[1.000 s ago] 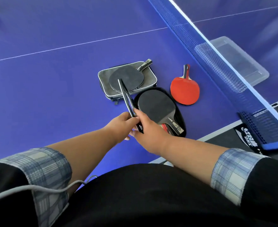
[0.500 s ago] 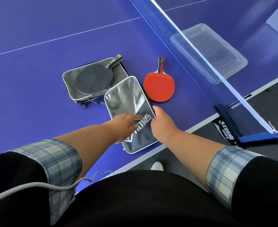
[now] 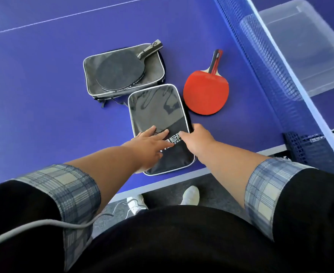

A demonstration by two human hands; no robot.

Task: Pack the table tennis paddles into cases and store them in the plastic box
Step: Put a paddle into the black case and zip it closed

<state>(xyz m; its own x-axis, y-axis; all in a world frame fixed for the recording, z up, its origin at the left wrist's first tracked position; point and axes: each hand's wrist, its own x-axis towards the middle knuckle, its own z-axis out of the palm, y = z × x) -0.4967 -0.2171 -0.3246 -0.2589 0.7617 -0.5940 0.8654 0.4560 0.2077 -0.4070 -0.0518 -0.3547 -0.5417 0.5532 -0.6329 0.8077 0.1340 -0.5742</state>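
Near the edge of the surface (image 3: 44,99), the black case (image 3: 158,113) now lies closed over its paddle; a second ago it stood open. The left hand (image 3: 148,142) presses flat, grip open. The right hand (image 3: 196,138) seems to pinch the case's right edge. Zipping probably comes next, while the plastic box (image 3: 310,62) waits beyond the net (image 3: 241,36).

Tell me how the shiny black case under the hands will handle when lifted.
The black case probably feels slick: its top mirrors light. Its piped rim and flat lie suggest it keeps shape, hardly flopping. Flat on the table, it should slide, not roll.
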